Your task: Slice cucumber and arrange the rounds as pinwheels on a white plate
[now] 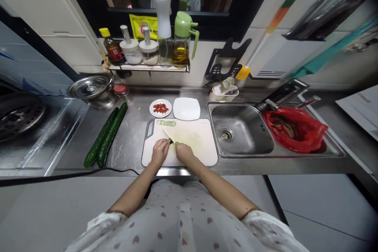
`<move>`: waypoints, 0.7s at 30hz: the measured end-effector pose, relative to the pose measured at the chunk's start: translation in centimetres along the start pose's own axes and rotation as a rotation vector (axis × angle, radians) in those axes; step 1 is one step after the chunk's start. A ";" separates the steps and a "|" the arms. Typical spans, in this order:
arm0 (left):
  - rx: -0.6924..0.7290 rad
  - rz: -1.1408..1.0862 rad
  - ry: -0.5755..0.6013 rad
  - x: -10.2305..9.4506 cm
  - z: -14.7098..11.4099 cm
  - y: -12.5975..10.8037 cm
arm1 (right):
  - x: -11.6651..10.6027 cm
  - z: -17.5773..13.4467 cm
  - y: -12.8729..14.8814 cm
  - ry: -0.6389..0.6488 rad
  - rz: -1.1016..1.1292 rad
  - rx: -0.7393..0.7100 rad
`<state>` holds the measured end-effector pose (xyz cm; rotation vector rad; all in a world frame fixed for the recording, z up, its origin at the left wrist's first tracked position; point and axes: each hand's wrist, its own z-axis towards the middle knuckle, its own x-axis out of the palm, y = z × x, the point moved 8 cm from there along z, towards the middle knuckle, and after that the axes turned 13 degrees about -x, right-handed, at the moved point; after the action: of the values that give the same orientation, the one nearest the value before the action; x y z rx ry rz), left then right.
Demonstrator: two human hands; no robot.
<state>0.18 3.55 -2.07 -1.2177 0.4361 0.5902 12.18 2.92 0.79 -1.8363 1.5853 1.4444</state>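
Observation:
A white cutting board (203,153) with a grey-edged handle lies on the steel counter. Over its middle is a kitchen knife (167,134), blade pointing up and left, with a short dark part of its handle showing between my hands. My right hand (183,152) is closed at the handle end of the knife. Just left of the dark part, my left hand (160,151) has its fingers drawn together; what they hold, if anything, is hidden. Thin cucumber slices (167,123) lie in a row along the board's far edge.
Behind the board stand a plate of chopped red pieces (161,108) and a white square plate (186,109). Two cucumbers (106,136) and a lidded pot (94,90) are left. Right is the sink (242,126) with a red plastic bag (297,130). A condiment rack (150,67) hangs above.

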 end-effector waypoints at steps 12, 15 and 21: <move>0.002 0.002 -0.006 0.0 0.1 0.0 | -0.3 0.8 0.1 -0.052 -0.029 -0.039; -0.011 -0.002 -0.007 0.0 0.1 0.1 | 0.0 0.6 -0.1 -0.049 -0.035 -0.039; -0.010 -0.014 -0.002 -0.1 0.1 0.0 | 0.4 0.8 -0.2 -0.042 -0.038 -0.046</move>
<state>0.12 3.65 -2.03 -1.2287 0.4229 0.5818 11.88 3.37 0.07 -1.8390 1.5012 1.5040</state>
